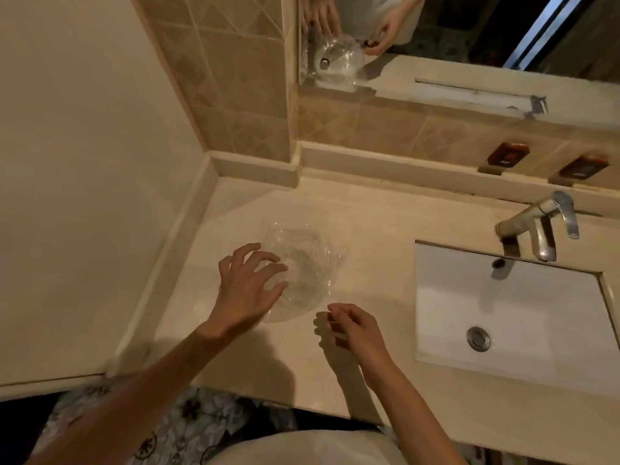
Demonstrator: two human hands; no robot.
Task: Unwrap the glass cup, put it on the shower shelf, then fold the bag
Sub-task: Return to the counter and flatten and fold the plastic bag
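A clear glass cup wrapped in a crinkled transparent plastic bag [302,263] stands on the beige counter [255,350], left of the sink. My left hand [248,286] hovers at the bag's left side with fingers spread, fingertips at or just over the plastic; I cannot tell if they touch. My right hand [352,327] is near the bag's lower right edge, fingers loosely curled, thumb and fingers close together. It may pinch a bit of thin plastic, but the film is too clear to tell. The mirror [469,35] reflects both hands and the bag.
A white rectangular sink [523,317] with a drain is set into the counter at right, a chrome faucet [540,226] behind it. Two brown items [508,156] sit on the ledge under the mirror. A tiled wall and a plain wall close off the left corner.
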